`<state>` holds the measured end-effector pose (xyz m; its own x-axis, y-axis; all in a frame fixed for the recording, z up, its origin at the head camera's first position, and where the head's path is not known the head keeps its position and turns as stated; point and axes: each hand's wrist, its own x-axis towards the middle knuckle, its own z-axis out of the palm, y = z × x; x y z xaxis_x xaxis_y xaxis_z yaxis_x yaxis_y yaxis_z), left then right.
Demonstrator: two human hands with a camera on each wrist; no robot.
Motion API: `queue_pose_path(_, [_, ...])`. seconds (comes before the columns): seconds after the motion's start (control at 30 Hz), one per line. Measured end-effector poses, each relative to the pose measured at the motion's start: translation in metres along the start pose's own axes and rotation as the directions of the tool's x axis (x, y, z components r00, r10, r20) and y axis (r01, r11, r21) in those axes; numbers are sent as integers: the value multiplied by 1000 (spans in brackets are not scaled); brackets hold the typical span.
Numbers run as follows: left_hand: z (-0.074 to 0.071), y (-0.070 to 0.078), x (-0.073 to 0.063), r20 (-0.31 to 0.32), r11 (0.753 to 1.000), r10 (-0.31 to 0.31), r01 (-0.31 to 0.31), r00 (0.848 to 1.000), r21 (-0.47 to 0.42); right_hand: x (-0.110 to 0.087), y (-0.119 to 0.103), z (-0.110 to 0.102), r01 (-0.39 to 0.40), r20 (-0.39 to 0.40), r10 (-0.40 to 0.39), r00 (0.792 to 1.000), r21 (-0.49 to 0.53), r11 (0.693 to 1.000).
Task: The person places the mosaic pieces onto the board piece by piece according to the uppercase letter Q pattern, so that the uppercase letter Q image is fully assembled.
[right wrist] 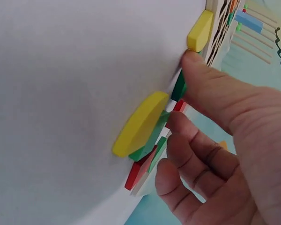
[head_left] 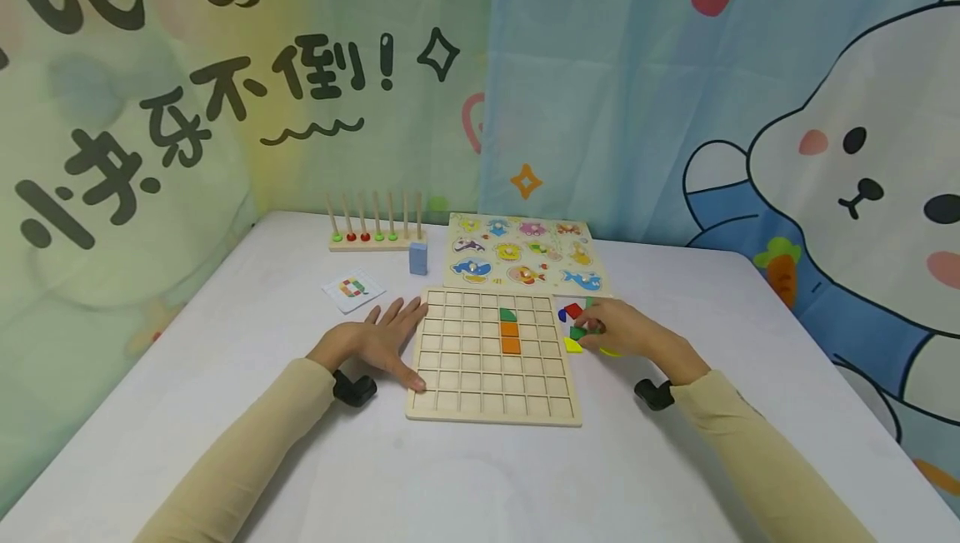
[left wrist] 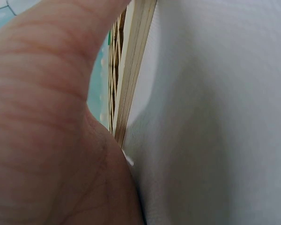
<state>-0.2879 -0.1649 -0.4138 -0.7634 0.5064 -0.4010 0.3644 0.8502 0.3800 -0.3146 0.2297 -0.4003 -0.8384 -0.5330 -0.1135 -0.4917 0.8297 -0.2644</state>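
A wooden grid board (head_left: pixel 491 406) lies on the table with a green piece with a curved edge (head_left: pixel 507 315) and two orange squares (head_left: pixel 510 337) in one column. My left hand (head_left: pixel 382 341) rests at its left edge, fingers spread, thumb on the lower left rim; the left wrist view shows the thumb (left wrist: pixel 42 93) beside the board's side (left wrist: pixel 133 75). Right of the board, my right hand (head_left: pixel 622 328) pinches a green piece (right wrist: pixel 179 86) between thumb and finger, low among loose pieces. Nearby lie a yellow piece (head_left: pixel 573 346), a red piece (head_left: pixel 573 311) and a rounded yellow piece (right wrist: pixel 141 124).
Behind the board lies an animal peg puzzle (head_left: pixel 510 251). A blue block (head_left: pixel 417 259) stands before a rack of wooden pegs with beads (head_left: pixel 375 245). A pattern card (head_left: pixel 352 289) lies left of the board. The white tablecloth (head_left: pixel 480 485) ends at printed curtains.
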Motion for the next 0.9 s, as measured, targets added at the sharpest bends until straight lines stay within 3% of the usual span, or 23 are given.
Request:
queue_pose_path(0.27, [1,-1,0,-2,1000,9,-9,1000,-1,3,3,4,2,-14,-2,1000,8,1000])
queue_pose_path(0.6, [-1,-1,2,15,1000,12,-12,1000,18,1,-3,-1,-69,-63,68,996,-14,998])
queue_pose_path(0.9, [0,-2,2,26,1000,9,-10,1000,11,0,-29,-4,43,-56,-45,997,-39,998])
